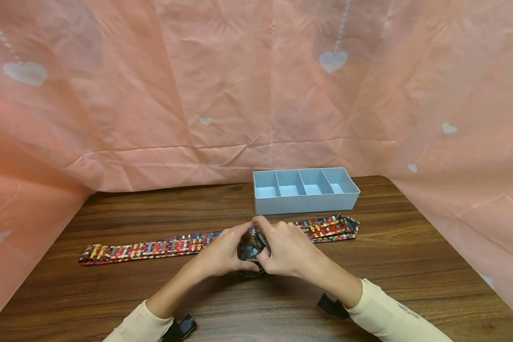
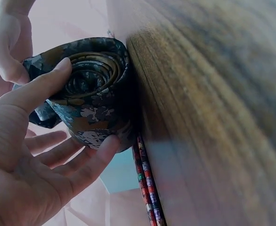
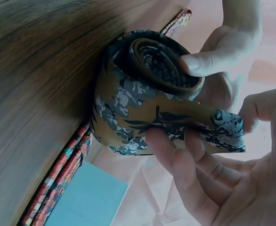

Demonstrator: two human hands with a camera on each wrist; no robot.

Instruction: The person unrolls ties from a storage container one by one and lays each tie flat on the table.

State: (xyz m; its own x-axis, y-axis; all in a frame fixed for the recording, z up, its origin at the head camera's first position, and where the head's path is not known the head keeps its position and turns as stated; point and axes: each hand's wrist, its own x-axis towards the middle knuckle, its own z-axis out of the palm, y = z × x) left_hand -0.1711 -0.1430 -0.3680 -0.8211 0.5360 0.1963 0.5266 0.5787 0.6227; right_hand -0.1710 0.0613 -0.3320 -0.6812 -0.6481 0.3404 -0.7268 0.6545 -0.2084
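Near the middle of the wooden tabletop, a rolled dark patterned tie sits between your two hands. Your left hand curves round one side, thumb at the roll's edge, fingers partly spread; your right hand pinches its loose outer end. Beyond lie a multicoloured tie and a pale blue four-compartment box.

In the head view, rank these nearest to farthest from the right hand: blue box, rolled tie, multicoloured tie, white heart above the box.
1. Rolled tie: held by the right hand.
2. Multicoloured tie: just beyond the hand.
3. Blue box: behind that tie.
4. White heart: on the pink backdrop.
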